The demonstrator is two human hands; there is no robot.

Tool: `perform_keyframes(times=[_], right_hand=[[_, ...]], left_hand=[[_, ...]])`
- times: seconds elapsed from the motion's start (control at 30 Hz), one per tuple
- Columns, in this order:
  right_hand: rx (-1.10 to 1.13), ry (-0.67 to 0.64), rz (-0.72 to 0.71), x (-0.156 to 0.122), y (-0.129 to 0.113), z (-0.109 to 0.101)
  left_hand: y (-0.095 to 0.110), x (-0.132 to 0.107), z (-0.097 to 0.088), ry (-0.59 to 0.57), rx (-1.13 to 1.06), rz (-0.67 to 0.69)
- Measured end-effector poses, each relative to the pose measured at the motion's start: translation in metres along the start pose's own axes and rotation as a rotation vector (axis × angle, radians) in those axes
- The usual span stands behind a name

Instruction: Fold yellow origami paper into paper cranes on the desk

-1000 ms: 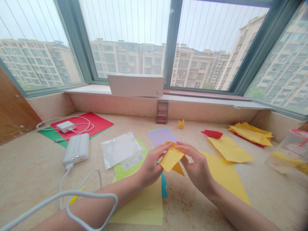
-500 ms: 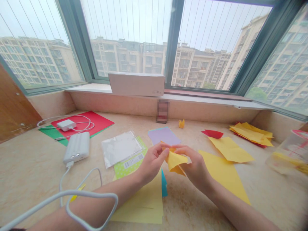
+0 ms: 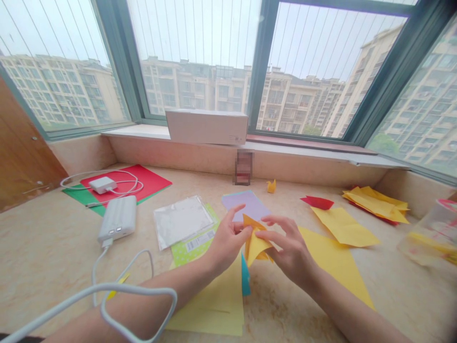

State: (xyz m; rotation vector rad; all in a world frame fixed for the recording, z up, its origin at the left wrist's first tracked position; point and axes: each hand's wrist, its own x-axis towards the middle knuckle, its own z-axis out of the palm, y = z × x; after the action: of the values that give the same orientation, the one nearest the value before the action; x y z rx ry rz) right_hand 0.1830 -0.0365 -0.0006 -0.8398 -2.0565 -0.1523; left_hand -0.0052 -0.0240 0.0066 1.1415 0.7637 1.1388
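Observation:
A partly folded piece of yellow origami paper (image 3: 257, 245) is held up between both hands, above the tabletop, with its flaps standing apart. My left hand (image 3: 230, 236) pinches its left side between thumb and fingers, the index finger lifted off. On the other side my right hand (image 3: 291, 245) grips the paper's right edge, its fingertips on the front flap and its index finger raised. Behind the hands lies a lavender sheet (image 3: 244, 205). A small folded yellow figure (image 3: 272, 186) stands farther back.
Pale yellow sheets (image 3: 210, 305) lie under my left forearm; a larger yellow sheet (image 3: 335, 262) lies by the right. A white power bank (image 3: 117, 216) with cables sits left. Yellow papers (image 3: 374, 202) and a clear plastic container (image 3: 430, 236) are at right. A white box (image 3: 207, 127) rests on the sill.
The paper has turned, and its flaps now spread more, with a point upward. Both index fingers have lifted away from the top edge. The view has shifted slightly.

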Motion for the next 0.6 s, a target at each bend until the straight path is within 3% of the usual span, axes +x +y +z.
perform_keyframes(times=[0.2,0.37,0.6], right_hand=[[0.083,0.050,0.146,0.002,-0.005,0.003],[0.111,0.105,0.270,0.002,-0.013,0.007],[0.148,0.097,0.235,0.002,-0.018,0.009]], left_hand=[[0.000,-0.002,0.000,-0.119,0.204,0.093],[-0.001,-0.006,0.004,-0.090,0.294,0.123],[0.000,-0.006,0.004,-0.127,0.281,0.141]])
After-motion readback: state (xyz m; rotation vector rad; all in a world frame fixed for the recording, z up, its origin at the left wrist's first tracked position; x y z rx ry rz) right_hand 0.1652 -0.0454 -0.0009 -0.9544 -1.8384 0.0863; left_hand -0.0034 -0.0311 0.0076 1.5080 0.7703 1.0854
